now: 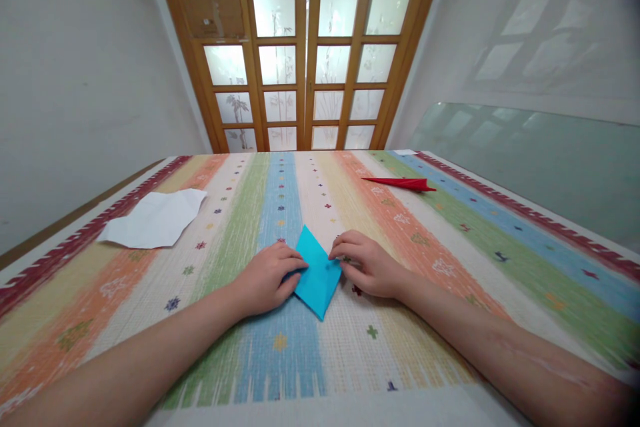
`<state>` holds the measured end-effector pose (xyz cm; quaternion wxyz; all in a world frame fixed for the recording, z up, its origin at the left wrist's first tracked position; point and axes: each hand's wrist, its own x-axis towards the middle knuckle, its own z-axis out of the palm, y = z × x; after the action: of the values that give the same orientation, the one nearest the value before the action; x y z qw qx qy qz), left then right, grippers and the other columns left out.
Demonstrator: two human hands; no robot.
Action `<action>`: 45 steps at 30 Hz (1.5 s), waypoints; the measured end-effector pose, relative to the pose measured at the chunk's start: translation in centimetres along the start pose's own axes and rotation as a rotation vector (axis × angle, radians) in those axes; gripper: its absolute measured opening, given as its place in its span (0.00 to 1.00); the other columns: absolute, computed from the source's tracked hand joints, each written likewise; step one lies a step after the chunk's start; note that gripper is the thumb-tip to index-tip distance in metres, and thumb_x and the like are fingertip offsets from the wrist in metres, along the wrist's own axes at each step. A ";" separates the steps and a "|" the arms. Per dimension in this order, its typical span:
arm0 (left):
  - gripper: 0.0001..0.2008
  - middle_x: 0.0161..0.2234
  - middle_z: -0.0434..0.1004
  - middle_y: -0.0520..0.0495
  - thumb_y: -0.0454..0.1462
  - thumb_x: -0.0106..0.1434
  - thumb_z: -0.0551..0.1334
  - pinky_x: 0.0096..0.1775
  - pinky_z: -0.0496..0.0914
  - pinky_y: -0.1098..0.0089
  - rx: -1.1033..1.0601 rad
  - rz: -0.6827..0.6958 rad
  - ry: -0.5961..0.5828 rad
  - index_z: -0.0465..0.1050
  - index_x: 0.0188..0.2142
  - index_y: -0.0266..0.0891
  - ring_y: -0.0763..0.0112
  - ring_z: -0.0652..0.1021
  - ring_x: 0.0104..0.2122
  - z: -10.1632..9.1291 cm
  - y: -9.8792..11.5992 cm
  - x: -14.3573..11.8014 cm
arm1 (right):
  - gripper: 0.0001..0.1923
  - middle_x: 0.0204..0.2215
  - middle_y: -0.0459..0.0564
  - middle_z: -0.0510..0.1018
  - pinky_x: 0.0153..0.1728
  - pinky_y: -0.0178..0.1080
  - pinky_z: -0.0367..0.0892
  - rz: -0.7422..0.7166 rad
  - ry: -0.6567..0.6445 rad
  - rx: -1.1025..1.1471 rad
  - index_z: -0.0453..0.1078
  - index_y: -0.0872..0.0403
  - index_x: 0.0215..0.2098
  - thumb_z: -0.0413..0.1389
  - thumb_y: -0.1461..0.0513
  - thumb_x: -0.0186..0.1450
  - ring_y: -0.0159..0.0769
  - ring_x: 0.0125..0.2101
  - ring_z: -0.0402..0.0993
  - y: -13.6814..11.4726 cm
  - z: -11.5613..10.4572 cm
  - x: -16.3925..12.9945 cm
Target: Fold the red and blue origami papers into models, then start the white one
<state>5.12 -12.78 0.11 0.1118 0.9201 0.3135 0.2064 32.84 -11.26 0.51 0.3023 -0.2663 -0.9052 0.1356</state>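
A: Left hand (267, 278)?
B: Palm down on the worktop (450, 267), fingers curled loosely, neither flat nor fisted. Fingertips pressing on the left edge of the blue paper (316, 273). Thumb tucked under, hard to make out. Resting on the paper rather than gripping it.

A: And the right hand (367, 265)?
B: Much the same, mirrored. Half curled, knuckles up. Index fingertip touching the right edge of the blue paper, near its widest corner. Other fingers bent, resting on the cloth just beside the paper. Nothing clasped inside.

A: Where is the blue paper, then?
B: Lying flat between both hands, near the middle of the worktop, on the blue stripe of the cloth. Folded to a kite shape, one point aimed far, the other aimed near. Near point sticking out clear of both hands.

A: Anything else about?
B: White sheet (155, 219) at far left, creased, irregular in outline, well apart from the hands. Red folded paper (400, 182) at far right, long and pointed, also well apart. Wooden doors (305, 53) with frosted panes beyond the far edge.
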 end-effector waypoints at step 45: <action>0.21 0.54 0.75 0.44 0.40 0.67 0.60 0.59 0.63 0.54 -0.131 -0.112 0.030 0.67 0.59 0.44 0.60 0.74 0.53 0.2 -0.4 -0.3 | 0.01 0.29 0.48 0.73 0.33 0.37 0.59 0.129 -0.036 -0.109 0.68 0.54 0.36 0.54 0.64 0.65 0.36 0.31 0.67 -1.0 1.2 0.1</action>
<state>4.79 -12.63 -0.35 0.1785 0.8886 0.3520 0.2337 31.64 -12.14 -0.04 0.2615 -0.3376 -0.8975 0.1101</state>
